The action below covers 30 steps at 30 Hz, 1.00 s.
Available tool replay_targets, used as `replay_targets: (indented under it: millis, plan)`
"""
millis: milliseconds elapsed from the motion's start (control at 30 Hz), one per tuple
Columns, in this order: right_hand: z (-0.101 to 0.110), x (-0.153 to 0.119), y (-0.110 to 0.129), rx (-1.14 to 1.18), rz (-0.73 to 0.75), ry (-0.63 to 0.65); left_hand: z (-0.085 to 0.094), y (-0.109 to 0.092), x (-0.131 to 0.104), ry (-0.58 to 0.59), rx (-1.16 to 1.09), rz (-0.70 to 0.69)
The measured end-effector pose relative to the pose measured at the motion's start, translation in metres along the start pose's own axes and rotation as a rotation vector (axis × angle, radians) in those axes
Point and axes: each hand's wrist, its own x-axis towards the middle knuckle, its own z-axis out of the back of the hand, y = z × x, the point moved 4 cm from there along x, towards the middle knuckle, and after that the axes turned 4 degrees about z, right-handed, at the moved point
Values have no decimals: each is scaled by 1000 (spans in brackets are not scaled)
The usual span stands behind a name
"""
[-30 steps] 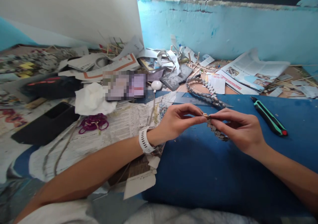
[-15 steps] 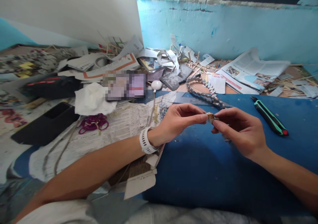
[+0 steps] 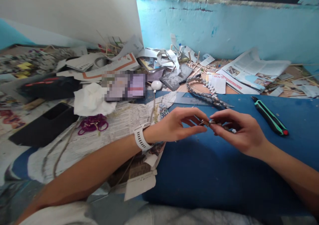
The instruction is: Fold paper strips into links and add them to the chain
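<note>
A small folded paper strip (image 3: 204, 122) sits between my two hands above the blue mat (image 3: 199, 171). My right hand (image 3: 243, 132) pinches it between thumb and forefinger; part of the piece runs back under the curled fingers, out of sight. My left hand (image 3: 180, 123), with a white watch band (image 3: 141, 138) at its wrist, has its fingertips and thumb around the other end. Just beyond the hands, a grey zigzag chain of folded paper (image 3: 205, 93) curves over the mat's far edge and a clear ruler (image 3: 185, 99).
A green and black box cutter (image 3: 270, 117) lies on the mat at right. Newspaper (image 3: 251, 70), paper scraps and thin sticks line the wall. At left are purple cord (image 3: 93, 124), crumpled tissue (image 3: 91, 100), a black case (image 3: 45, 123) and a white round-ended cable (image 3: 156, 85).
My left thumb has lowered away from the forefinger, and the hand has turned slightly. The paper piece has tilted and dropped a little, and my right hand has shifted slightly left.
</note>
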Motion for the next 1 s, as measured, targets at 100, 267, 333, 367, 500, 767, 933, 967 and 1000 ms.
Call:
replay_targets:
  millis: [100, 267, 333, 367, 500, 767, 933, 967, 1000]
  plan:
    - [2, 2, -2, 7, -21, 69, 1, 1, 1, 8, -34, 34]
    - [0, 3, -1, -41, 35, 224, -3, 2, 3, 143, -53, 126]
    - [0, 5, -2, -42, 23, 251, -1, 1, 3, 160, 8, 117]
    - [0, 6, -4, -38, 9, 268, 0, 1, 3, 161, 43, 108]
    - [-5, 8, -9, -33, -12, 366, 1, 7, 5, 212, 97, 103]
    - [18, 22, -22, 16, 14, 133, 12, 16, 10, 92, 16, 176]
    - [69, 47, -63, -376, 141, -182, 23, 21, 11, -3, 76, 176]
    - [75, 51, -74, -439, 151, -155, 23, 22, 11, -1, 97, 169]
    - [78, 55, -85, -461, 144, -115, 24, 23, 11, 3, 129, 159]
